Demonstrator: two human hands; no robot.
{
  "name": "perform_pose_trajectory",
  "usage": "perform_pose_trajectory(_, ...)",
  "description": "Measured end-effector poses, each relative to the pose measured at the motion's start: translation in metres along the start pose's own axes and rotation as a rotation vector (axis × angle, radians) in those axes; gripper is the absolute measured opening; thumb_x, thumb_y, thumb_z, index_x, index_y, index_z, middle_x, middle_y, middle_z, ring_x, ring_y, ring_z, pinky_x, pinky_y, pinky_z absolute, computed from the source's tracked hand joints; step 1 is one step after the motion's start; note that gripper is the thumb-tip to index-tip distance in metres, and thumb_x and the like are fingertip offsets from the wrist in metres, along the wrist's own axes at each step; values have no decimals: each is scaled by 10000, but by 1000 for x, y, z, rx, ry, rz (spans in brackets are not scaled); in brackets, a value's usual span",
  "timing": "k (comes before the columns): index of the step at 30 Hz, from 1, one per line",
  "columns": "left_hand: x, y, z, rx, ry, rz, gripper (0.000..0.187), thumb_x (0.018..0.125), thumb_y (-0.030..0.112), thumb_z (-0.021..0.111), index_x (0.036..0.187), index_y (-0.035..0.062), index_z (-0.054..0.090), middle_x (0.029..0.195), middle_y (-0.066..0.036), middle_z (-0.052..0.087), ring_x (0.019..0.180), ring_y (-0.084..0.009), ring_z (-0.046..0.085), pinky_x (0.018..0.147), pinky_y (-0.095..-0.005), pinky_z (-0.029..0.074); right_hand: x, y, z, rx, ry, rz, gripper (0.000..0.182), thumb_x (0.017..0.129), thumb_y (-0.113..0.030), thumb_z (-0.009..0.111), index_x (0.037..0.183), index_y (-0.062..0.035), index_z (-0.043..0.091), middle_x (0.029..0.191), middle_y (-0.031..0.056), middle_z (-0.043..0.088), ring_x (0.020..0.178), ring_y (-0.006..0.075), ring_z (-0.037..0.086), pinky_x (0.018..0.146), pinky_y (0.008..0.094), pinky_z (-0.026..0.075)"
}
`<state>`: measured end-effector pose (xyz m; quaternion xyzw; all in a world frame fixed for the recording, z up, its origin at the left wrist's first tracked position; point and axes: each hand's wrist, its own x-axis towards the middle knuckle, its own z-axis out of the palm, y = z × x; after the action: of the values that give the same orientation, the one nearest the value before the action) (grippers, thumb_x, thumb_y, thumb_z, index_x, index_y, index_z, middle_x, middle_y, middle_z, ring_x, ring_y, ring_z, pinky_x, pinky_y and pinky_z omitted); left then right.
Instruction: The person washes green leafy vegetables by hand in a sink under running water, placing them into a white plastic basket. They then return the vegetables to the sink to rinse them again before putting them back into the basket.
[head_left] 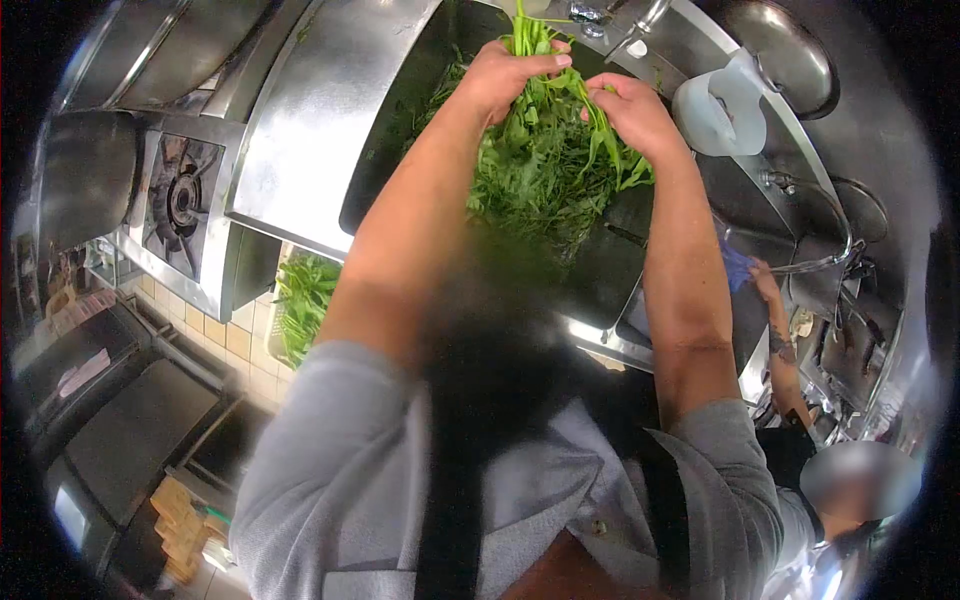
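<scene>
My left hand (508, 80) is closed round a bunch of leafy greens (530, 42) with pale stems that stick up past the fingers. Close beside it, my right hand (628, 112) pinches some stems of the same bunch, whose leaves hang down to the right. Both hands are above a deep metal sink (385, 165). A large heap of cut or loose greens (540, 170) fills much of that sink under my hands. Part of the heap is blurred near the bottom.
Left of the sink is a steel drainboard (300, 110), then a gas burner (183, 200). A basket of greens (303, 305) stands below it. A white plastic jug (722, 108) sits at the right rim, near a faucet (640, 28). A co-worker's arm (780, 330) holds a blue cloth at right.
</scene>
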<state>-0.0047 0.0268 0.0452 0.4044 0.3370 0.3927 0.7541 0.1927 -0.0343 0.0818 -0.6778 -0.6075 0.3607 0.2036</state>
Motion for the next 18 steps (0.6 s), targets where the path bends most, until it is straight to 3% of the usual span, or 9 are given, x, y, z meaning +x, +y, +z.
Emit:
perform_pose_trajectory(3,5,6,3,228,37,42,303,731,258,802,891,12,728,841,-56,697,812,-146,621,773,-314,459,0,3,-1,-69,54,-92,298,862,-287,575,1061,-91,679,871,142,686,801,248,632,785,350,487)
perform_pose_trajectory(10,-5,9,14,281,51,54,269,742,215,796,889,0,727,839,-69,704,762,-151,629,759,-311,469,7,1,11,-127,167,-171,325,834,-302,603,1066,-89,679,882,164,676,848,304,644,790,381,494)
perform_pose_trajectory(13,-10,5,13,349,3,77,415,748,331,799,1000,13,705,914,-90,706,825,-174,647,769,-323,492,9,6,16,-178,216,-215,317,833,-294,593,1059,-87,675,896,175,673,865,319,642,788,380,494)
perform_pose_trajectory(14,-13,4,14,306,30,61,330,754,258,794,953,8,713,885,-83,705,794,-163,640,754,-315,487,10,8,18,-177,215,-213,317,833,-294,593,1059,-87,675,896,175,673,865,319,642,788,380,494)
perform_pose_trajectory(15,-14,4,15,263,56,47,245,760,186,790,907,4,720,856,-75,704,763,-152,633,739,-306,483,12,10,19,-78,255,-159,309,832,-285,589,1043,-77,678,905,156,679,831,304,637,790,387,496)
perform_pose_trajectory(17,-7,-8,6,196,96,37,287,765,202,793,953,2,707,859,-81,706,781,-160,643,731,-309,493,15,15,17,22,292,-106,302,831,-277,585,1026,-66,681,914,136,684,797,289,632,792,395,497)
perform_pose_trajectory(18,-7,-8,2,130,137,29,331,771,218,797,998,1,693,862,-86,708,800,-167,654,724,-311,504,15,18,12,288,323,0,286,840,-261,581,1017,-58,679,884,114,678,747,263,616,761,396,502)
